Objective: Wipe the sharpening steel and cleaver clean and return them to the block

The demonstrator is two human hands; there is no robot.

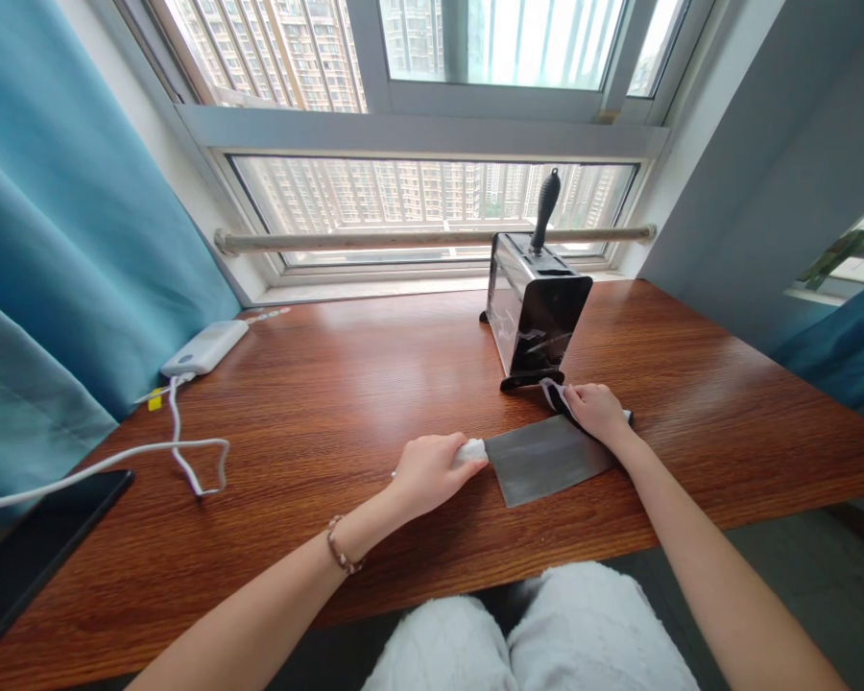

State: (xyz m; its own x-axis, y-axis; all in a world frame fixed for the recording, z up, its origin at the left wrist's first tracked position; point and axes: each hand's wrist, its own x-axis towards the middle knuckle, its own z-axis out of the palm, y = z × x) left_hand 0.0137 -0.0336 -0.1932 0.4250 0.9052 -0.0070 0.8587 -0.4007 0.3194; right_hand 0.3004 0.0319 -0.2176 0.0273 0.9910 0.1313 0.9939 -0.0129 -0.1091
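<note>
- The cleaver [547, 461] lies flat on the table [367, 365], near the front edge, with its blade pointing to the person's right.
- The left hand [428, 472] is closed round the cleaver's white handle [473, 450], fingers wrapped fully, and pins it to the wood.
- The right hand [596, 411] is curled over a black-and-white cloth [553, 392] and presses it onto the far top corner of the blade.
- The work looks partly through. The cloth sits at one end only, while the rest of the blade face shows bare, dull grey and free of visible marks. Whether that part has been wiped cannot be told.
- Just behind the cloth stands a black knife block [537, 312], with one black-handled tool [545, 206] upright in a slot. The cleaver is out of the block, so its return is not yet done.
- Well apart on the left lie a white power bank [205, 347], its looped cable [187, 456] and a dark phone [36, 547].
</note>
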